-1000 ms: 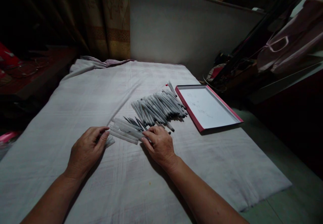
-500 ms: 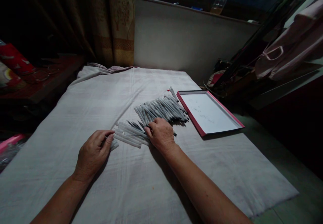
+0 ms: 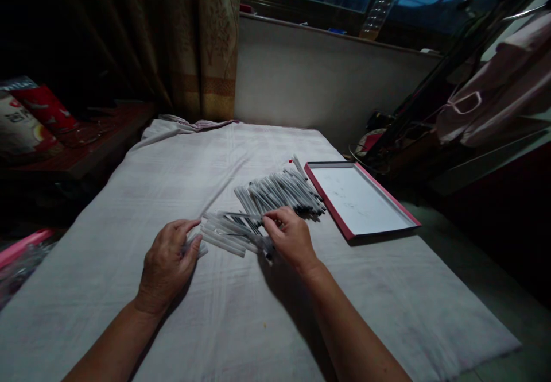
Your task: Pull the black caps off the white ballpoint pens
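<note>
Between the thumb and fingers of my right hand [image 3: 290, 235] is a thin grey pen [image 3: 239, 215], pointing left above the loose tubes. My left hand [image 3: 170, 255] is curled around the ends of a few pale pen barrels [image 3: 203, 250], which poke out past its thumb; its other fingers are partly hidden. Several translucent pen barrels [image 3: 224, 243] lie side by side between my hands, with a thin dark metal-looking piece across them. Behind my right hand a heap of grey pens [image 3: 279, 189] with black ends rests on the cloth.
A shallow pink-edged box lid [image 3: 361, 198] with a white inside sits to the right of the heap. Pale checked cloth [image 3: 215, 324] covers the table. At the left stands a dark side table with packages [image 3: 32, 123]; a curtain [image 3: 217, 43] and wall are behind.
My right hand has lifted from the heap, drawn slightly right, and now holds a pen out leftward. My left hand stays by the pale barrels. The view has shifted slightly.
</note>
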{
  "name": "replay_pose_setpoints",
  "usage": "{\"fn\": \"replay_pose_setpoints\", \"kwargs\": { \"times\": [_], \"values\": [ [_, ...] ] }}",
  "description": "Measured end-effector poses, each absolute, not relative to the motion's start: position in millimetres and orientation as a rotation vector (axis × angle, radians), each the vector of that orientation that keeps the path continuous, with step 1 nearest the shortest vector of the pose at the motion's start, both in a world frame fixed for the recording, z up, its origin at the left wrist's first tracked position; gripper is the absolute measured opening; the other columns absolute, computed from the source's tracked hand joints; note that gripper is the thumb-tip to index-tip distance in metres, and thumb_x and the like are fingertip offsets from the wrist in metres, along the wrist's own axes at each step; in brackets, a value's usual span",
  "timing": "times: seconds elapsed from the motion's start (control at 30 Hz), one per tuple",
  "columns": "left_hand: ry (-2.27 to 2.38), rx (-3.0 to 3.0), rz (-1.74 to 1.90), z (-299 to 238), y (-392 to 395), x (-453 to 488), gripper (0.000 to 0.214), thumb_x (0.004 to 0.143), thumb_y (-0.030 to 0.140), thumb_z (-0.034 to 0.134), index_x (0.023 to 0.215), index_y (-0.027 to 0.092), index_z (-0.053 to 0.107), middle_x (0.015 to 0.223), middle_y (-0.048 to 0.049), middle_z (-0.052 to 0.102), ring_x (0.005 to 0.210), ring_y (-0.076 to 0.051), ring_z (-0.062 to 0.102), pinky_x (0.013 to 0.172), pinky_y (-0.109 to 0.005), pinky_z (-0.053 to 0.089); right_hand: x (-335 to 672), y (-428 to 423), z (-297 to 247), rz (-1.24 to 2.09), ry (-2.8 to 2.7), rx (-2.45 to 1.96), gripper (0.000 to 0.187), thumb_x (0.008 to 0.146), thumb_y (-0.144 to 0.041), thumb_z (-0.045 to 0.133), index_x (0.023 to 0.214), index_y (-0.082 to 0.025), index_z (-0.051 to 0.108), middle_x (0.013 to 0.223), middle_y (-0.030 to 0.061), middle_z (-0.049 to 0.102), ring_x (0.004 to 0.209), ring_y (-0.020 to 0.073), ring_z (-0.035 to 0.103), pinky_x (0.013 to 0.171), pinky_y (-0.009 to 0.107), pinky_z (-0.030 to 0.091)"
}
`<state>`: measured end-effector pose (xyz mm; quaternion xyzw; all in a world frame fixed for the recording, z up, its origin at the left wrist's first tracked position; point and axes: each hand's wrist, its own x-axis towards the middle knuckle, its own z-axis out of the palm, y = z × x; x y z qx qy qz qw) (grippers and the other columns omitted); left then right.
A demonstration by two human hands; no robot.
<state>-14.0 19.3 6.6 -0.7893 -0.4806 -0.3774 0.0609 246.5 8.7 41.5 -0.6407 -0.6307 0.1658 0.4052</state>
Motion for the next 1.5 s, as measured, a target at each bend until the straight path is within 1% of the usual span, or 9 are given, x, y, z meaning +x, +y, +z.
{"fn": "replay_pose_setpoints", "kwargs": {
  "times": [0.1,0.17,0.33,0.5,0.7,0.8,0.93,1.1,1.5],
  "values": [
    [-1.319,-2.403,-1.111,10.2,17.0,-9.3,0.040,0.097,0.037,0.053,0.133,0.019,0.053,0.126,-0.0144,0.061,0.117,-0.029,0.060,0.098,-0.044,0.050,247.6,-4.4,32.5,0.718,-1.369,-1.396,0.023,0.083,-0.036,0.061,0.076,-0.019,0.074,0.075,0.0049,0.069,0.070,0.0166,0.061,0.064,0.027,0.047],
    [-1.228,-2.465,-1.073,10.8,15.1,-6.0,0.043,0.098,0.039,0.053,0.135,0.019,0.050,0.126,-0.0139,0.063,0.117,-0.029,0.060,0.101,-0.046,0.048,246.5,-10.5,27.5,0.912,-1.219,-1.323,0.026,0.079,-0.044,0.066,0.075,-0.018,0.073,0.067,0.0023,0.065,0.063,0.0151,0.057,0.057,0.026,0.044],
    [-1.098,-2.563,-1.089,13.2,9.9,-1.2,0.019,0.099,0.033,0.052,0.112,0.021,0.057,0.094,-0.0048,0.071,0.088,-0.021,0.067,0.085,-0.034,0.052,245.6,-15.2,21.8,1.208,-0.983,-1.269,0.035,0.068,-0.053,0.078,0.072,-0.018,0.071,0.053,-0.0048,0.053,0.048,0.0098,0.044,0.047,0.023,0.036],
    [-1.073,-2.573,-1.113,18.7,7.7,0.7,0.011,0.098,0.028,0.053,0.104,0.021,0.058,0.086,-0.0034,0.070,0.080,-0.020,0.067,0.078,-0.032,0.051,250.2,-15.2,22.2,1.174,-0.983,-1.277,0.030,0.068,-0.048,0.079,0.070,-0.019,0.072,0.058,-0.0027,0.057,0.052,0.0120,0.051,0.048,0.024,0.040],
    [-1.081,-2.626,-1.128,17.2,7.4,-1.1,0.011,0.097,0.029,0.054,0.102,0.021,0.060,0.084,-0.0029,0.070,0.078,-0.019,0.066,0.076,-0.032,0.050,254.4,-13.8,26.5,1.089,-1.034,-1.233,0.014,0.067,-0.035,0.079,0.071,-0.021,0.077,0.073,0.0023,0.070,0.071,0.0167,0.062,0.068,0.029,0.050],
    [-1.087,-2.635,-1.128,17.5,6.3,-1.4,0.011,0.097,0.029,0.054,0.101,0.022,0.060,0.082,-0.0025,0.069,0.077,-0.019,0.066,0.075,-0.032,0.050,254.0,-13.4,26.3,1.107,-0.987,-1.230,0.016,0.067,-0.036,0.079,0.073,-0.021,0.078,0.073,0.0024,0.071,0.069,0.0165,0.062,0.069,0.030,0.050],
    [-1.121,-2.624,-1.135,20.0,4.9,-0.6,0.010,0.097,0.028,0.054,0.102,0.022,0.060,0.083,-0.0020,0.069,0.077,-0.019,0.065,0.075,-0.031,0.049,253.3,-13.8,26.0,1.132,-0.929,-1.280,0.027,0.067,-0.044,0.081,0.077,-0.019,0.078,0.065,0.0010,0.067,0.060,0.0138,0.057,0.061,0.027,0.046],
    [-1.114,-2.626,-1.139,20.6,4.8,0.1,0.010,0.096,0.028,0.055,0.102,0.022,0.061,0.083,-0.0019,0.069,0.076,-0.019,0.065,0.076,-0.032,0.049,252.9,-15.8,29.7,1.213,-0.934,-1.310,0.032,0.064,-0.048,0.083,0.070,-0.017,0.076,0.061,0.0005,0.065,0.056,0.0122,0.053,0.055,0.025,0.042],
    [-1.131,-2.747,-1.168,28.1,0.9,3.4,0.009,0.094,0.026,0.055,0.089,0.023,0.062,0.074,0.0009,0.065,0.070,-0.016,0.062,0.072,-0.031,0.047,254.0,-18.9,32.9,1.051,-1.081,-1.207,0.013,0.073,-0.032,0.075,0.079,-0.023,0.081,0.081,0.0046,0.076,0.079,0.0201,0.067,0.077,0.032,0.052]
  ]
}}
